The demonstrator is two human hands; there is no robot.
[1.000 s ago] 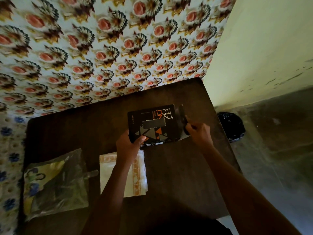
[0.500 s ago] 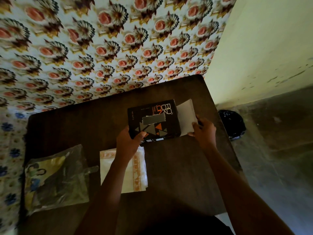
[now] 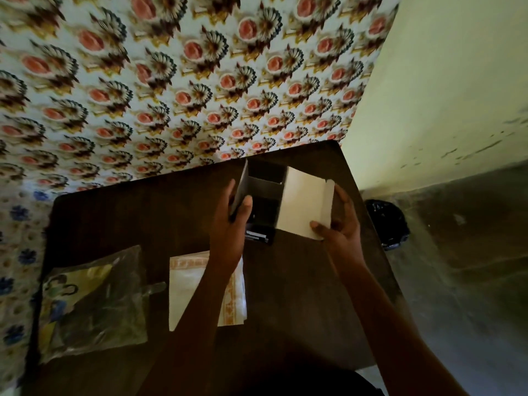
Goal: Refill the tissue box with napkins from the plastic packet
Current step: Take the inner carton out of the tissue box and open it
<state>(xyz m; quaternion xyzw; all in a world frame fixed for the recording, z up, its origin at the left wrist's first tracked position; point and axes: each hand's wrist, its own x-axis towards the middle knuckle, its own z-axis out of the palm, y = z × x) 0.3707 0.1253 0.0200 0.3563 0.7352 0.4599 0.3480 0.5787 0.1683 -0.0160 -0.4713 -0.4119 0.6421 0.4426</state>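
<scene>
A crumpled plastic packet is seen at the lower left of the frame, lying on the dark table; just right of it a stack of white napkins with orange borders lies flat, partly covered by the left forearm; above centre, the tissue box is held open end up, its left wall gripped by the left hand; its white flap is folded out to the right and pinched by the right hand.

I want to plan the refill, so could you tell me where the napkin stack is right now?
In the head view, the napkin stack lies flat on the table, near centre, partly under the left forearm, just right of the plastic packet.
</scene>
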